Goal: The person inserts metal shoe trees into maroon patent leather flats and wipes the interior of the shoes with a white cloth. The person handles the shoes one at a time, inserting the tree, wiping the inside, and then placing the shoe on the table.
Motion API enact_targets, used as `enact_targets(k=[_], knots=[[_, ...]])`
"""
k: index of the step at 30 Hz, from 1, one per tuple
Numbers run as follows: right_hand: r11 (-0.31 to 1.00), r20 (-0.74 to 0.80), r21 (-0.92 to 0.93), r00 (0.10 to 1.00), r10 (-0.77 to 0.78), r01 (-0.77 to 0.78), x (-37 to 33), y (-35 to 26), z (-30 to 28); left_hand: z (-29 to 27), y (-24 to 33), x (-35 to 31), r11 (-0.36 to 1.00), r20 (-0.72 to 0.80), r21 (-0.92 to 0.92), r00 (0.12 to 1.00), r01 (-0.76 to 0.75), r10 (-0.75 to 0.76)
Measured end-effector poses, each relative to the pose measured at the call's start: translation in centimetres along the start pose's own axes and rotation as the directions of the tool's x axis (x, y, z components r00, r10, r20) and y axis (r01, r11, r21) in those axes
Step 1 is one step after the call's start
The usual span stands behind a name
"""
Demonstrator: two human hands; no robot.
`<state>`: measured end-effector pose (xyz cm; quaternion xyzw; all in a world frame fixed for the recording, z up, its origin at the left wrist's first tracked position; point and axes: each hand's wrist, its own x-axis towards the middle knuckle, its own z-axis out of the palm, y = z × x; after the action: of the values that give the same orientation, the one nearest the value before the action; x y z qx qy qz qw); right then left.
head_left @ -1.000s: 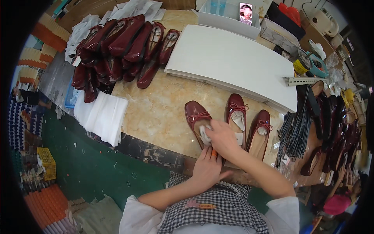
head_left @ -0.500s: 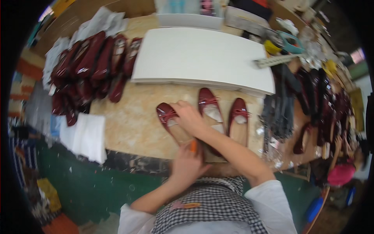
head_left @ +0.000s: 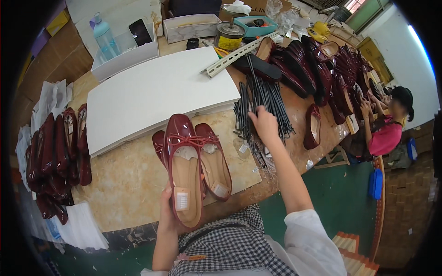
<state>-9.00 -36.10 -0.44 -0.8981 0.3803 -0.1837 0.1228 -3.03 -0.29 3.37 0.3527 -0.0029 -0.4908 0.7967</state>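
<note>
Shoe (head_left: 186, 172) in left hand (head_left: 165, 200), in front of board (head_left: 161, 87): toe paper (head_left: 185, 152), label (head_left: 182, 200) already in. Right hand (head_left: 265, 125) at rods (head_left: 271, 103) right of board, can't tell grip; none seen inside shoe. More shoes (head_left: 59, 147) left of board.

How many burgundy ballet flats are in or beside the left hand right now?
3: one burgundy ballet flat in the left hand, a second flat partly behind its left edge, a third flat to its right. The held one could hide more.

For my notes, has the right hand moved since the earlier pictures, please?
Yes: the right hand moved rightward, past the white board, to the dark rods.
</note>
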Motion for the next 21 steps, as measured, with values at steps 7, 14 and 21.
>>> enact_targets(k=[7, 14, 21], knots=[[0.996, 0.027, -0.043, 0.997, -0.074, 0.075, 1.1, 0.7, 0.1, -2.1, 0.5, 1.2, 0.982, 0.125, -0.183, 0.99, -0.042, 0.066], [0.683, 0.484, 0.716, 0.808, -0.336, -0.145, -11.4, -15.7, -7.7, -5.8, 0.5, 2.5, 0.914, -0.279, 0.22, 0.876, -0.339, 0.393], [0.565, 0.617, 0.757, 0.643, -0.454, -0.327, -11.1, -21.1, -7.0, -4.1, 1.8, 1.0, 0.771, -0.166, 0.481, 0.82, -0.418, 0.548]])
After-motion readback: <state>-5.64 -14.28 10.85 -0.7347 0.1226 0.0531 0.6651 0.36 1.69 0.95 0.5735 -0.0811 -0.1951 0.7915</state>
